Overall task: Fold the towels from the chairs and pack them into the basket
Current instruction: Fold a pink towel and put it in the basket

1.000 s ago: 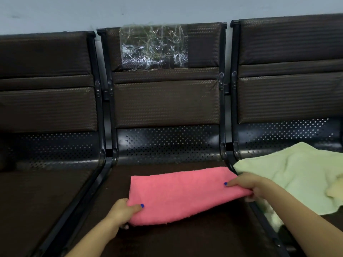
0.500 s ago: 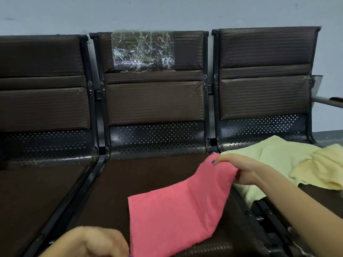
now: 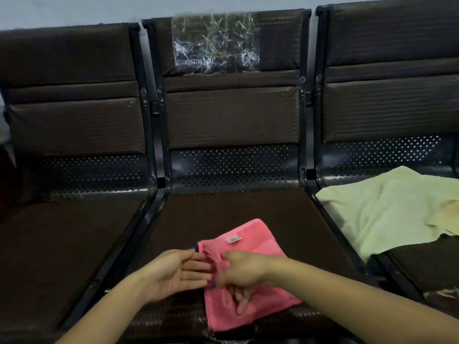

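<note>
Nearest the camera, both forearms run off the bottom edge, so nothing above the elbows shows. The right hand [image 3: 242,270] lies on the pink towel [image 3: 250,281] with its fingers pointing down toward the camera; they are blurred, and I cannot tell whether they press flat or pinch a fold. The left hand [image 3: 173,271] lies palm up at the towel's left edge, fingers straight and together, their tips touching the cloth and partly hidden behind the right hand. The two hands meet over the towel. It lies folded on the front of the middle chair seat [image 3: 223,212], a small white label [image 3: 233,239] near its far edge.

Farther right, a pale green towel [image 3: 377,214] is spread unfolded on the right chair [image 3: 387,108], cut off by the frame; a yellowish towel [image 3: 447,219] overlaps it, mostly out of view. On the middle backrest, crinkled clear plastic [image 3: 214,43] is stuck.
</note>
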`<state>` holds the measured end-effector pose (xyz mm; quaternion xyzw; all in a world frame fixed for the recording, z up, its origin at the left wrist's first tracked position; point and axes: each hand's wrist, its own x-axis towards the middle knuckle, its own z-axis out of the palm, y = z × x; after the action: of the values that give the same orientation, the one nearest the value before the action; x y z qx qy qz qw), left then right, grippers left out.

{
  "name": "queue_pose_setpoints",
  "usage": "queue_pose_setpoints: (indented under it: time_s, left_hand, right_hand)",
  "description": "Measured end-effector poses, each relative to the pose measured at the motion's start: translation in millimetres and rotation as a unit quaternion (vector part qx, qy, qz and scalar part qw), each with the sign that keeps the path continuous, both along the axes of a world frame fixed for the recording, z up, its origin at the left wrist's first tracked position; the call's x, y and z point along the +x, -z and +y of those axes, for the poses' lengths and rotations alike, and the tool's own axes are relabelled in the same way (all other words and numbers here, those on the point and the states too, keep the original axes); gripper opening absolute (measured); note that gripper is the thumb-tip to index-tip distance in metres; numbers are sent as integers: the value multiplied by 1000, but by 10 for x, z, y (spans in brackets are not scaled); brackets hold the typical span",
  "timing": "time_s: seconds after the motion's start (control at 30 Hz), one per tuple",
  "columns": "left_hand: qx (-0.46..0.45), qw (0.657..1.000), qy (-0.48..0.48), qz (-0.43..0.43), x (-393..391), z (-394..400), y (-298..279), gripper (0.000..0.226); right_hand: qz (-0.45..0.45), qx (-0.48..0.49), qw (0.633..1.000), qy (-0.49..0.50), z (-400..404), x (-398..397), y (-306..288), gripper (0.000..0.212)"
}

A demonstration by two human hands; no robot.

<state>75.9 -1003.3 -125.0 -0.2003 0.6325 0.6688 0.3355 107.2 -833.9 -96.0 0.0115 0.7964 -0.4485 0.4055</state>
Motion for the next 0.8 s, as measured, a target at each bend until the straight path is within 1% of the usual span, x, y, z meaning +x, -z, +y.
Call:
queue_pose_setpoints:
  time_s: [0.03,0.07,0.1,0.13,0.2,0.27,0.3,0.37,0.43,0.47,0.5,0.57,0.6,0.63,0.67,0.73,0.8]
  left_hand:
    - [-6,1000,7,-2,1,23,19,28]
    - [-14,1000,16,0,-5,37,42,27]
    - [-17,1000,23,5,-12,48,57,26]
    - [-14,999,27,11,-24,53,73,25]
    - [-16,999,28,29,-54,86,96,21]
    - [-58,996,28,67,-97,137,128,20]
    - [-81,992,24,91,-119,174,147,27]
    - [-113,984,12,138,-174,249,194,49]
    - [-124,981,-6,151,-215,318,225,69]
    - [-121,983,-25,138,-239,333,223,74]
    - [-107,987,-48,110,-279,328,228,75]
    - [-51,994,-85,39,-313,308,169,63]
    - [-36,995,-93,22,-317,288,143,51]
    - [-36,994,-98,20,-315,258,124,50]
    - [-49,993,-102,28,-310,224,117,55]
    - [-76,990,-100,57,-298,167,140,65]
    - [-89,989,-94,70,-267,161,190,71]
  right_hand:
    - [-31,-13,999,-19,-54,21,70,18]
    - [-35,-18,999,-32,-95,28,134,14]
    - [-25,-16,999,-36,-121,29,168,16]
    - [-14,-16,999,-36,-147,22,196,21]
    - [-2,-15,999,-34,-172,11,229,41]
    - [-3,-18,999,-38,-165,3,241,50]
    - [-8,-27,999,-34,-151,4,231,52]
    - [-16,-55,998,-25,-114,1,197,57]
    - [-20,-79,996,-25,-32,-25,142,58]
    - [-11,-71,997,-34,24,-55,126,55]
    - [15,-43,998,-53,94,-88,104,46]
    - [93,68,984,-135,301,-151,70,23]
    - [117,129,968,-179,412,-171,64,17]
    - [117,174,954,-213,514,-189,63,15]
    - [102,195,947,-234,597,-196,72,12]
    - [70,172,952,-244,687,-184,93,10]
    - [66,142,954,-257,699,-164,101,13]
